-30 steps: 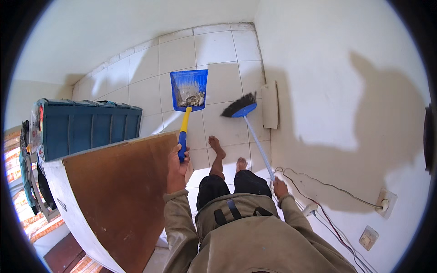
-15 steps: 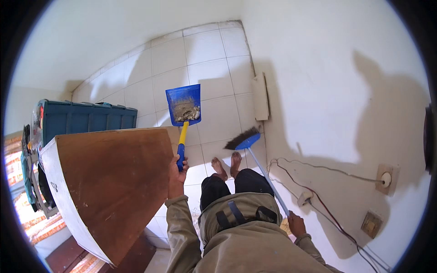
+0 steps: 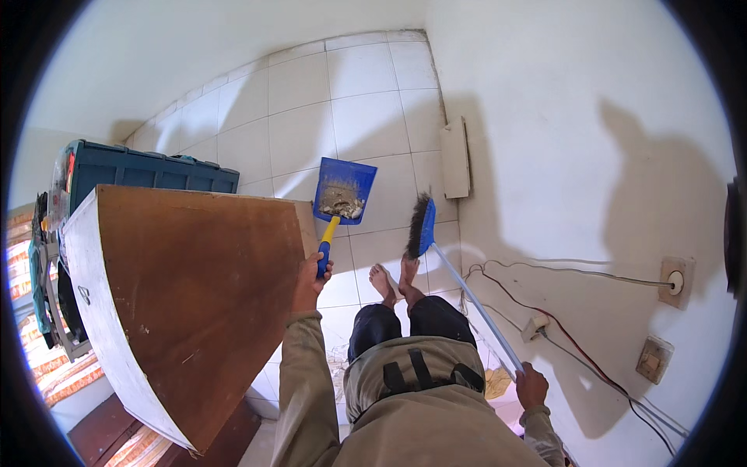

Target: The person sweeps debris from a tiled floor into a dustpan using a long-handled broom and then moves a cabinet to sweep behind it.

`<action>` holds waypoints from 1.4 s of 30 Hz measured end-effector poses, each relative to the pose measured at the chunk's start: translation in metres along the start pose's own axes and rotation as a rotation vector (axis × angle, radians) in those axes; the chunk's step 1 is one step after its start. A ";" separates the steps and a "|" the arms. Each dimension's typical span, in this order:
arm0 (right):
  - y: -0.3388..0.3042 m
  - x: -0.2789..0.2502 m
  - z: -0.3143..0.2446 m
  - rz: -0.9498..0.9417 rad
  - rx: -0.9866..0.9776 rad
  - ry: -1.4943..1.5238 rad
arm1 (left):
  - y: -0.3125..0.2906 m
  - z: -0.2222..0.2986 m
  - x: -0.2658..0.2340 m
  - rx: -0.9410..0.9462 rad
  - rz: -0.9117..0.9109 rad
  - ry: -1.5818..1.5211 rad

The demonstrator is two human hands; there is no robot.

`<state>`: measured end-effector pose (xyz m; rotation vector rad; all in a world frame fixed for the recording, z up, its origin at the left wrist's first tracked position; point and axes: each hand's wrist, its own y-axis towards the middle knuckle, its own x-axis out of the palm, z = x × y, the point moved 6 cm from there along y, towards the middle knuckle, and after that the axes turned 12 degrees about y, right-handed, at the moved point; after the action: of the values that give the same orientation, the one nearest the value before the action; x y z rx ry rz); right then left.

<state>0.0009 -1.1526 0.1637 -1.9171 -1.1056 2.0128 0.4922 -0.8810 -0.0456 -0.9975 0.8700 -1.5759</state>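
My left hand (image 3: pixel 313 279) is closed round the blue end of a dustpan's yellow-and-blue handle. The blue dustpan (image 3: pixel 359 180) holds a heap of grey-brown debris (image 3: pixel 341 202) near its handle side. In my right hand (image 3: pixel 532 387), lower right, is the pale blue stick of a broom (image 3: pixel 426 226). Its blue head with dark bristles stands turned on edge near my right foot (image 3: pixel 409 270), to the right of the dustpan. Dustpan and broom head are apart.
A brown-topped cabinet (image 3: pixel 202 288) fills the left, with a dark teal ribbed box (image 3: pixel 159 171) behind it. A pale board (image 3: pixel 456 159) leans at the right wall. Cables run from a wall socket (image 3: pixel 677 282) past a white adapter (image 3: pixel 534 327). White tiles (image 3: pixel 299 140) cover the floor.
The dustpan has shifted right and tilted a little, with the debris still in it. The broom head has turned from lying slantwise to nearly upright in view, and my right hand has moved right.
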 end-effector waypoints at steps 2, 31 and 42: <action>-0.015 0.004 0.010 0.036 -0.001 0.035 | 0.010 0.002 -0.012 -0.009 0.054 0.240; 0.018 0.034 -0.097 -0.699 0.205 0.675 | 0.104 -0.025 -0.013 0.047 0.327 0.818; 0.064 0.054 -0.144 -0.460 -0.230 0.622 | 0.106 -0.051 -0.043 0.012 0.206 0.757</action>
<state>0.1470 -1.1100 0.0949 -1.9419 -1.4482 0.9911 0.4908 -0.8583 -0.1684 -0.2576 1.4166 -1.7863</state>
